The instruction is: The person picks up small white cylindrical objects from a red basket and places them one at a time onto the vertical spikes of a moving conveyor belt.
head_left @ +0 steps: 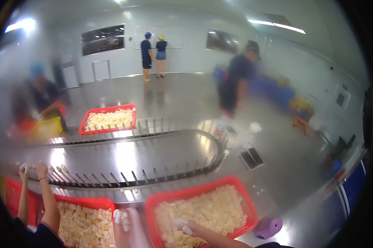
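My left hand [119, 232] is at the lower centre, closed around several short pale cylinders [125, 221]. White coverings seem to wrap some of its fingertips. To its right, my right hand [193, 228] reaches over a red plastic basket [150, 215] heaped with the same cream-coloured cylinders [213, 202]. Its fingers are drawn together among white shapes; whether these are cylinders or finger coverings I cannot make out. Beyond both hands runs an oval conveyor track with upright metal pins [135, 177].
Another red basket [87, 201] of cylinders sits at my left, beside a co-worker's arms [48, 194] at the pins. A third basket [132, 111] stands across the track. At right are a purple container [273, 225] and dark phone-like slabs [251, 158]. A person [236, 78] moves behind.
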`<action>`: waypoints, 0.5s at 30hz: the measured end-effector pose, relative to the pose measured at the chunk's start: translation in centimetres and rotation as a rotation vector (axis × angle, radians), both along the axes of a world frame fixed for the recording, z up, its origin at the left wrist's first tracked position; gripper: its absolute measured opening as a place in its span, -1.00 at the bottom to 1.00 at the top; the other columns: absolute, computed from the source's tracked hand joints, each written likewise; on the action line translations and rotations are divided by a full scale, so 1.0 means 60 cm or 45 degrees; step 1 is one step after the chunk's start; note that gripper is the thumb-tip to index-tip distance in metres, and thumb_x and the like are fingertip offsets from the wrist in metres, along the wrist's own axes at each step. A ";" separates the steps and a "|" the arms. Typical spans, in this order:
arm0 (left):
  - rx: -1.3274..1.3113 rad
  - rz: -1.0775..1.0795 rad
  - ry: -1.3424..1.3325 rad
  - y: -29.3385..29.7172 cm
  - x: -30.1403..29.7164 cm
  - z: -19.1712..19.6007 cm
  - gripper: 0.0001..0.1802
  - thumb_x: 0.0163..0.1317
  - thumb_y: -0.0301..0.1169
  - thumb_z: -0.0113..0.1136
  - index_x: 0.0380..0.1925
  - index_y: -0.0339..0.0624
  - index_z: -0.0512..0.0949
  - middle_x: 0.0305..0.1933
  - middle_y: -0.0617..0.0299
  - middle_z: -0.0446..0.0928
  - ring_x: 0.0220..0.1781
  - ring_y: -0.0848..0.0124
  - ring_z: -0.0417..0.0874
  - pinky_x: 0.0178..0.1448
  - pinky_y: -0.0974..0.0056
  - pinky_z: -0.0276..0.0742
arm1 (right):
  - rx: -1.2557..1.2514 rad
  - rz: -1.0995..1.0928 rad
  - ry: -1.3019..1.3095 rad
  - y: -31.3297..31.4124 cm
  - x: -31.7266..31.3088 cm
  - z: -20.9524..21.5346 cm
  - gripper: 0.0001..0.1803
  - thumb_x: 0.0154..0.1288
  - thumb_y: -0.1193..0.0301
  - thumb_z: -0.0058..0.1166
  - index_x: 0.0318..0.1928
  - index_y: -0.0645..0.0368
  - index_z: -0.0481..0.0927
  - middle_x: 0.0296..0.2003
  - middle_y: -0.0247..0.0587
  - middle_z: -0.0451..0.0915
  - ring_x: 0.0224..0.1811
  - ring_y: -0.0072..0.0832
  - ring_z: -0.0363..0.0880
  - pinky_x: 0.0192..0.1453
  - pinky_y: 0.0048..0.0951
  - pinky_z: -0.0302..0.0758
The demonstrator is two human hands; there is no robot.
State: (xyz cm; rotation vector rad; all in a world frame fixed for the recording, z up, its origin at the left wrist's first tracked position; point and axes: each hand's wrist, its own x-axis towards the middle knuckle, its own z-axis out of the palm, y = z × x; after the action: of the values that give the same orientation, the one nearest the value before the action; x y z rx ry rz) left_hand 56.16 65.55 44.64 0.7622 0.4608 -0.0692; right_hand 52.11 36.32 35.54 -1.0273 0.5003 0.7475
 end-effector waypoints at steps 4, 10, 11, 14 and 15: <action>-0.151 -0.365 -0.296 0.012 0.025 -0.007 -0.87 0.18 -0.27 -0.03 -0.30 0.02 0.33 -0.49 0.39 0.38 -0.58 0.61 0.36 -0.67 0.56 0.22 | -0.083 -0.098 0.039 0.012 -0.031 0.040 -0.61 0.19 0.33 -0.17 0.05 0.08 0.34 -0.12 -0.37 0.47 -0.18 -0.57 0.44 -0.34 -0.63 0.36; 0.304 -0.604 -0.311 0.006 0.016 -0.005 -0.93 0.16 -0.36 -0.02 -0.43 -0.06 0.34 -0.54 0.34 0.37 -0.62 0.59 0.33 -0.65 0.51 0.22 | -0.428 -0.118 -0.034 0.012 -0.096 0.039 -0.62 0.19 0.27 -0.14 0.01 0.08 0.39 -0.11 -0.39 0.46 -0.23 -0.55 0.42 -0.33 -0.58 0.34; 0.322 -0.599 -0.304 0.008 0.010 0.000 -0.93 0.16 -0.36 -0.02 -0.43 -0.06 0.34 -0.54 0.34 0.37 -0.62 0.59 0.33 -0.65 0.51 0.22 | -0.317 -0.052 -0.054 0.013 -0.102 0.037 -0.62 0.19 0.27 -0.14 0.01 0.08 0.39 -0.11 -0.39 0.46 -0.23 -0.55 0.42 -0.33 -0.58 0.34; 0.306 -0.433 -0.196 0.030 0.011 0.025 -0.87 0.13 -0.28 0.01 -0.40 -0.03 0.35 -0.53 0.35 0.39 -0.61 0.57 0.38 -0.70 0.52 0.21 | -0.262 -0.154 -0.017 0.017 -0.097 0.041 -0.66 0.17 0.27 -0.12 -0.05 0.08 0.43 -0.14 -0.38 0.47 -0.22 -0.53 0.43 -0.31 -0.53 0.34; 0.398 -0.461 -0.372 0.042 0.010 0.034 -0.81 0.10 -0.21 0.05 -0.37 0.01 0.34 -0.52 0.35 0.39 -0.62 0.55 0.40 -0.76 0.53 0.19 | -0.268 -0.136 0.004 0.014 -0.093 0.046 -0.68 0.17 0.26 -0.11 -0.07 0.07 0.44 -0.16 -0.38 0.48 -0.22 -0.53 0.43 -0.30 -0.51 0.34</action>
State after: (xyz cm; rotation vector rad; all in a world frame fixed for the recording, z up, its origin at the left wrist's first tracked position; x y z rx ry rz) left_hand 56.73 68.06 46.71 1.1391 0.0494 -0.2242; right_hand 46.52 37.19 38.27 -1.1850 0.6413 0.6101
